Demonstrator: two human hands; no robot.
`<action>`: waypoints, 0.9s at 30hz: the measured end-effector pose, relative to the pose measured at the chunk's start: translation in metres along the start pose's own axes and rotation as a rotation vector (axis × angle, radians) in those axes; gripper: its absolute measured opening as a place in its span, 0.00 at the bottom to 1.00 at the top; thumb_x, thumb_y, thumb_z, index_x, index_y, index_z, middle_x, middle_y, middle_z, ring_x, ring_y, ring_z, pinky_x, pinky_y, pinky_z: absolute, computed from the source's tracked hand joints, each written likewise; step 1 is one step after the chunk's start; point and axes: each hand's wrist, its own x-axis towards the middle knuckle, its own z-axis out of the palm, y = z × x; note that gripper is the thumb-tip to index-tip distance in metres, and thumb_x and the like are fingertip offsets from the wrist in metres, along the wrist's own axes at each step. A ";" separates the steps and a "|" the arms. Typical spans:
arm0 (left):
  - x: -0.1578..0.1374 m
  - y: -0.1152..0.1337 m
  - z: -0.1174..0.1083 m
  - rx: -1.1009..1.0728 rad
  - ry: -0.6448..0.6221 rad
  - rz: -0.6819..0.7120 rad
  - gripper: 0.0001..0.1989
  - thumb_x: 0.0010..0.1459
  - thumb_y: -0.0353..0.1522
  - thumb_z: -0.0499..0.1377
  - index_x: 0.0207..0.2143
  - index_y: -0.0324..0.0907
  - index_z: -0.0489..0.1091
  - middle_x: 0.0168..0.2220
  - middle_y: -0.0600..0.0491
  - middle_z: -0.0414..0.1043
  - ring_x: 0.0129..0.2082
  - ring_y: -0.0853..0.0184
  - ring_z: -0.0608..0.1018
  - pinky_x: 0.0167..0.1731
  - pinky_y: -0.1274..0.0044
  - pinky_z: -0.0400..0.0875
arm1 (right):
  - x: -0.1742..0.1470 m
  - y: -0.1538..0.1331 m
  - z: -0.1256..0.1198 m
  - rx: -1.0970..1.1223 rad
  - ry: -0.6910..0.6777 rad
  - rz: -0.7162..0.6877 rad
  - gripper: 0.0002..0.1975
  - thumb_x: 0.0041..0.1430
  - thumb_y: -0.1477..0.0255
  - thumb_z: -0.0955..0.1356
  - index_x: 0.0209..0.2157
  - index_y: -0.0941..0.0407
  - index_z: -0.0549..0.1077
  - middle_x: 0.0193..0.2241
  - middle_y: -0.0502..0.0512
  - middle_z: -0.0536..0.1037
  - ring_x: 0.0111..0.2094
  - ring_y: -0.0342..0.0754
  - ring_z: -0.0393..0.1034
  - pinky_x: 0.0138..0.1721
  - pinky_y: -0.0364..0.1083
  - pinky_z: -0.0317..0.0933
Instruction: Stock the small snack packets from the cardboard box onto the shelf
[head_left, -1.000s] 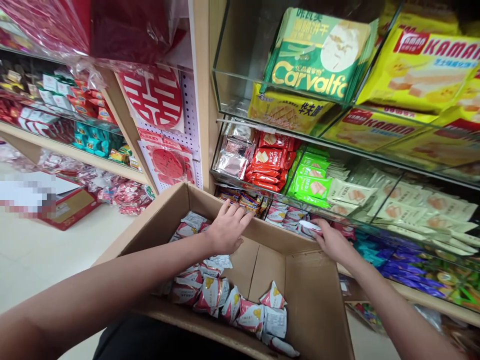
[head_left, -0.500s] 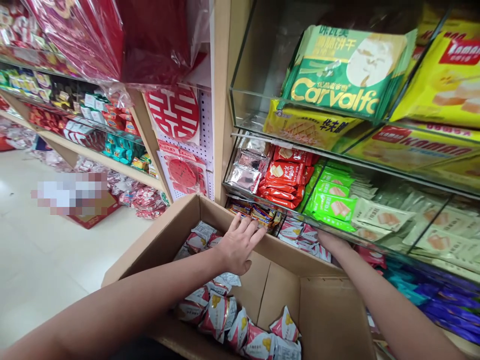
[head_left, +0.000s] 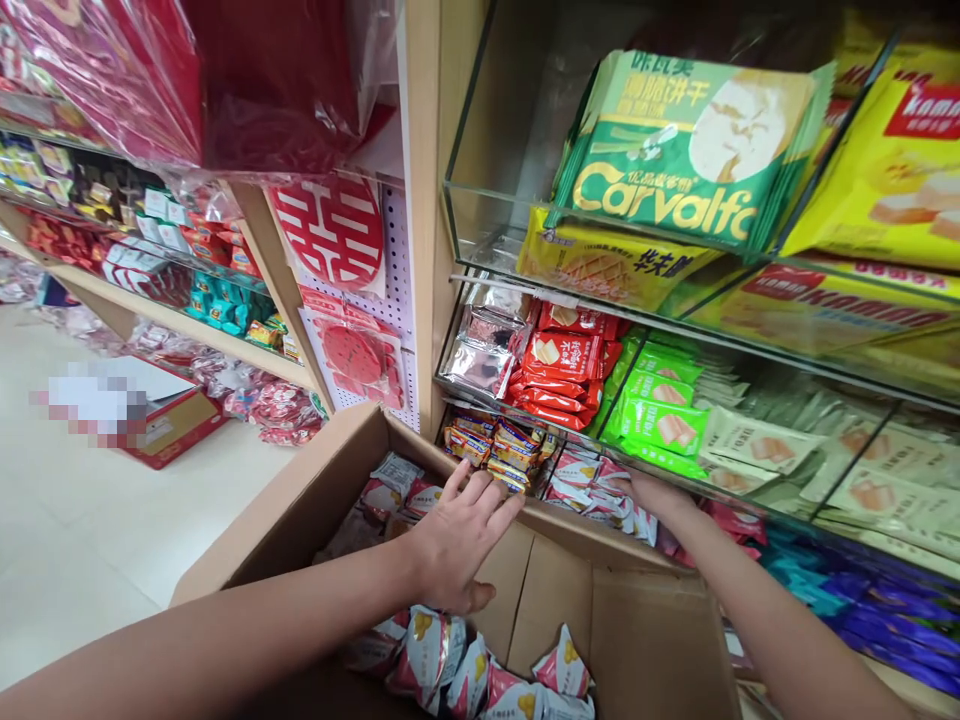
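My left hand [head_left: 459, 535] lies over the far rim of a cardboard box [head_left: 645, 640], fingers stretched out, holding nothing. Inside the box are several small white-and-pink snack packets [head_left: 427, 655]. My right hand [head_left: 654, 497] reaches beneath a glass shelf into a low compartment, at a pile of matching snack packets [head_left: 592, 485]. Its fingers are hidden by the shelf and packets, so I cannot make out whether it grips any. Just beyond my left fingertips sit yellow-and-blue wrapped snacks [head_left: 499, 450].
Above the low compartments, a glass shelf holds red packets [head_left: 566, 365] and green packets [head_left: 660, 410]. Higher up stand large green cracker bags [head_left: 675, 150]. A wooden upright [head_left: 427, 200] divides the shelving. On the floor to the left lies a red box [head_left: 172, 430].
The view has shifted slightly, and the box and left hand sit a little lower and further left. My right hand stays in the low compartment among the packets.
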 end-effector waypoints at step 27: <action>0.018 -0.007 0.000 -0.214 0.262 -0.072 0.29 0.53 0.48 0.49 0.52 0.40 0.57 0.43 0.47 0.64 0.45 0.57 0.63 0.53 0.56 0.42 | -0.087 -0.081 -0.055 0.319 0.266 -0.365 0.15 0.60 0.64 0.58 0.43 0.57 0.66 0.41 0.59 0.71 0.42 0.50 0.66 0.42 0.47 0.59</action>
